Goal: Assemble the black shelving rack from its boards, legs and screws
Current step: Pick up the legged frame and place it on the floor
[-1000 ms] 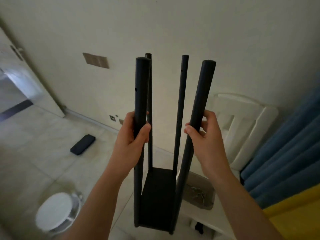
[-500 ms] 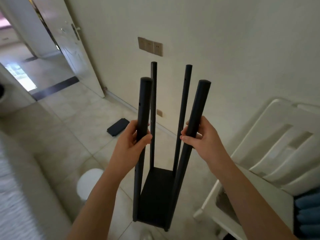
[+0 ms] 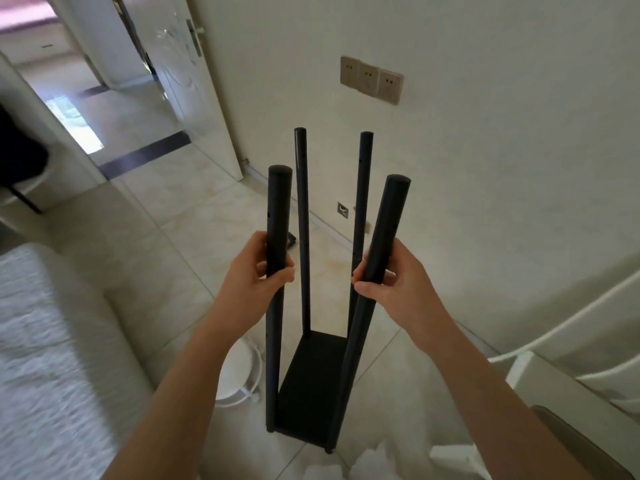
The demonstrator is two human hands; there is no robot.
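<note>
Four black legs stand up from one black board (image 3: 311,386), which sits at the bottom of the half-built rack (image 3: 308,358); the rack is held in the air above the tiled floor (image 3: 180,237), in the middle of the view. The left hand (image 3: 254,273) is closed around the near left leg (image 3: 277,237), about halfway up, and the right hand (image 3: 394,278) is closed around the near right leg (image 3: 384,244) at nearly the same height. The far left leg (image 3: 302,202) and the far right leg (image 3: 362,195) are free and no hand touches them. The step seems to be carrying or turning the frame, and only one board is fixed, so the legs spread a little at their tops. To do it well, I think both hands should keep the same height and move together, without pulling the two near legs apart, because this could strain the joints at the board. Small holes show along the legs, probably for the next boards. Farther out I count one dark flat object (image 3: 291,241) on the floor behind the legs, one round white object (image 3: 239,375) below the left forearm, three wall sockets (image 3: 371,79) in a row, one white door (image 3: 187,81) far left, and one white chair (image 3: 571,358) on the right.
</note>
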